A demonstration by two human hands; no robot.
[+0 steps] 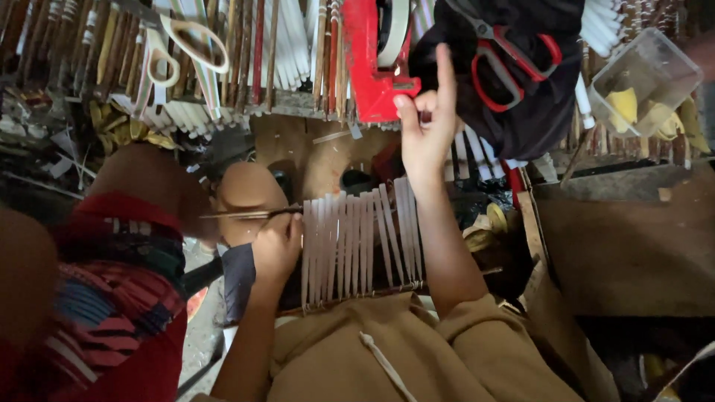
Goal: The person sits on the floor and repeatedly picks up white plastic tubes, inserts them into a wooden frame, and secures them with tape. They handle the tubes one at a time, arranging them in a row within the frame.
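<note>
A row of several white flat slats (pixel 361 242) lies side by side across my lap, bound along the near end. My left hand (pixel 275 246) rests on the row's left edge and grips a thin dark stick (pixel 242 214) that points left. My right hand (pixel 426 123) is raised beyond the slats, fingers pinched around a small dark object, index finger up, right next to a red tape dispenser (pixel 369 63).
Bundles of sticks and white slats (pixel 246 52) fill the floor ahead, with cream-handled scissors (pixel 175 48) on them. Red-handled scissors (pixel 514 63) lie on a black cloth (pixel 521 104). A clear plastic box (pixel 644 78) sits far right, a wooden board (pixel 625 238) at right. A person's bare knee (pixel 149 182) is at left.
</note>
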